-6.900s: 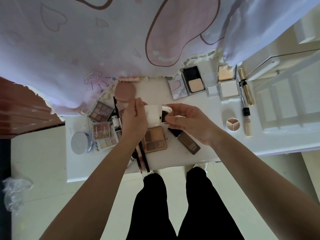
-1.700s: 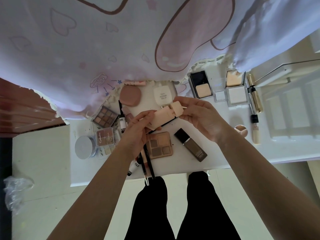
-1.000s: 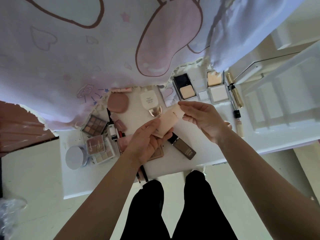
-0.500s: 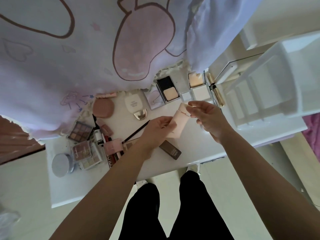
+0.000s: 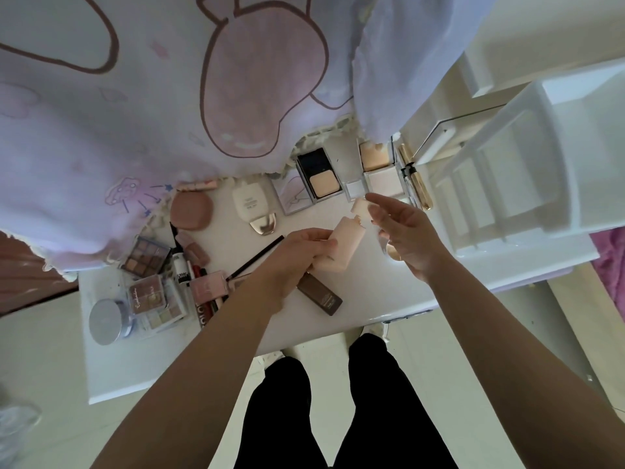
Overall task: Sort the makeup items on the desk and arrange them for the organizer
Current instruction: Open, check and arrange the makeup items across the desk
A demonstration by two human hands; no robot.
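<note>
My left hand [image 5: 297, 252] grips a pale peach bottle [image 5: 345, 247] by its lower body, just above the white desk [image 5: 372, 299]. The bottle tilts up to the right, and its cap [image 5: 359, 208] points at the back of the desk. My right hand [image 5: 407, 231] hovers just right of the cap with straight, spread fingers and holds nothing. A white organizer [image 5: 541, 164] with several compartments stands to the right. A dark brown foundation bottle [image 5: 319, 296] lies under my left wrist.
At the back lie a white tube with a gold cap [image 5: 252, 204], a pink round compact [image 5: 191, 209], open powder compacts [image 5: 319, 179] and a gold mascara [image 5: 417, 184]. Eyeshadow palettes [image 5: 145, 257], a silver jar [image 5: 106, 321] and lip items crowd the left. A printed cloth [image 5: 169, 96] overhangs the back.
My right hand has let go of the bottle's cap and opened its fingers. My left hand keeps its hold on the bottle, which has drifted rightwards toward the organizer.
</note>
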